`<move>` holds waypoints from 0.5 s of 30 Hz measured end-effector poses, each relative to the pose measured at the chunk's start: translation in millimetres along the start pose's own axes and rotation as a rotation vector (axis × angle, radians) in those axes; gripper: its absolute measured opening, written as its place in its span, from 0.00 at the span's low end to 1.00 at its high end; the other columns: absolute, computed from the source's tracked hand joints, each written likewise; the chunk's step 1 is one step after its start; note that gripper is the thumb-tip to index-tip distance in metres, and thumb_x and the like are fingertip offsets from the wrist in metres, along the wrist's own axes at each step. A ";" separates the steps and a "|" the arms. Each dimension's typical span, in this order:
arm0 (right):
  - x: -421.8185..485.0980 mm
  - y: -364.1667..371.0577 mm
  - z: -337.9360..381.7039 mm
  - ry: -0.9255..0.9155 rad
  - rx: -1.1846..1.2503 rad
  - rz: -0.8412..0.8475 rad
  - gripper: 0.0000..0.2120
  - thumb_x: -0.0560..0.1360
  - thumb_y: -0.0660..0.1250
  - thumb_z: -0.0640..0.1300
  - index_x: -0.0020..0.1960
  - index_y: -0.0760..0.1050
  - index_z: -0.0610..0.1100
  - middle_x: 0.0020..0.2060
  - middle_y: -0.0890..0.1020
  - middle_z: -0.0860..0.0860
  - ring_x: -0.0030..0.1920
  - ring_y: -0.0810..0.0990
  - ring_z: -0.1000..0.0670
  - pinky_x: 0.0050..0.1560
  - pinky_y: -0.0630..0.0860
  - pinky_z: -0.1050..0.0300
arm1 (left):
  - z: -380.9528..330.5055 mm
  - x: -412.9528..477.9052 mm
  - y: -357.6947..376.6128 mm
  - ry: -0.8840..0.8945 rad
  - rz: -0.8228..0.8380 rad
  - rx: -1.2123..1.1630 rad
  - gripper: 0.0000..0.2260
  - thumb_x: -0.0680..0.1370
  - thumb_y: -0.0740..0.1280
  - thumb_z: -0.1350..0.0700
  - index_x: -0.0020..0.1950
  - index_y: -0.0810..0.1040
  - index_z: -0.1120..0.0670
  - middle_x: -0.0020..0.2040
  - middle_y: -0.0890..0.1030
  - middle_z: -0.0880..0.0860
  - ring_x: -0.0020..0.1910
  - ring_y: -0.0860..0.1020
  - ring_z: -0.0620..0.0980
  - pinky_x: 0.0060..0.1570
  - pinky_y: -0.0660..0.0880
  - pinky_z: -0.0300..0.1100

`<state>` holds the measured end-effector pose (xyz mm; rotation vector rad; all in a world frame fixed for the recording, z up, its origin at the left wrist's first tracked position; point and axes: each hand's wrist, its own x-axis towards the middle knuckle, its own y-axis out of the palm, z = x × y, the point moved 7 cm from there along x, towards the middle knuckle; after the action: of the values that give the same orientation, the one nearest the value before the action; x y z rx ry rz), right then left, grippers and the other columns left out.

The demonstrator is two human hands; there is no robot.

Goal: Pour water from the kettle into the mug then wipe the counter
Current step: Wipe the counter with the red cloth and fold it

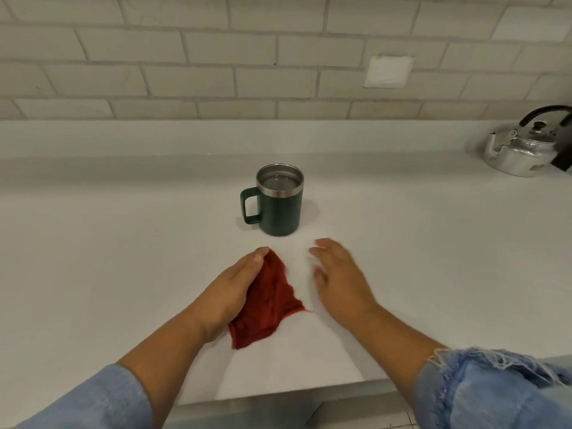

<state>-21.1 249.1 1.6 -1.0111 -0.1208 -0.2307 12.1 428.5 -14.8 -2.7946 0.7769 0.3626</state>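
Note:
A dark green mug (280,209) with a steel rim stands on the white counter (123,243), its handle to the left and water inside. A silver kettle (523,150) with a black handle sits at the far right, by the wall. My left hand (229,292) grips a red cloth (269,301) that lies crumpled on the counter in front of the mug. My right hand (337,280) hovers just right of the cloth with its fingers spread and nothing in it.
A tiled wall (216,72) runs along the back of the counter, with a white blanking plate (388,71) set in it. The counter's front edge (278,397) lies just below my forearms. A dark object (565,159) shows behind the kettle.

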 end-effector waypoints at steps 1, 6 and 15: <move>-1.8 12.4 25.2 -0.065 0.064 0.042 0.19 0.77 0.60 0.42 0.68 0.70 0.43 0.71 0.67 0.48 0.72 0.62 0.49 0.72 0.54 0.63 | -4.9 -2.5 -3.7 0.049 -0.050 -0.142 0.22 0.76 0.54 0.37 0.66 0.71 0.42 0.69 0.70 0.42 0.68 0.68 0.43 0.69 0.63 0.42; -24.7 74.0 77.1 -0.218 -0.160 0.290 0.33 0.75 0.49 0.67 0.76 0.49 0.55 0.77 0.50 0.55 0.76 0.43 0.52 0.74 0.42 0.51 | -19.4 -11.0 -40.1 0.201 -0.261 -0.093 0.17 0.79 0.52 0.42 0.61 0.75 0.44 0.61 0.78 0.42 0.62 0.74 0.41 0.66 0.69 0.46; -2.9 -31.3 -104.3 0.319 -0.332 0.001 0.22 0.79 0.54 0.53 0.73 0.63 0.54 0.77 0.53 0.47 0.76 0.49 0.43 0.74 0.53 0.45 | -17.3 0.0 -79.1 0.238 -0.254 0.075 0.10 0.79 0.60 0.52 0.53 0.80 0.42 0.58 0.81 0.44 0.61 0.75 0.44 0.68 0.67 0.54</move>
<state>-32.3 144.9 -28.2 -1.2899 0.2149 -0.4177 57.0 490.0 12.8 -2.8495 0.4577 -0.0437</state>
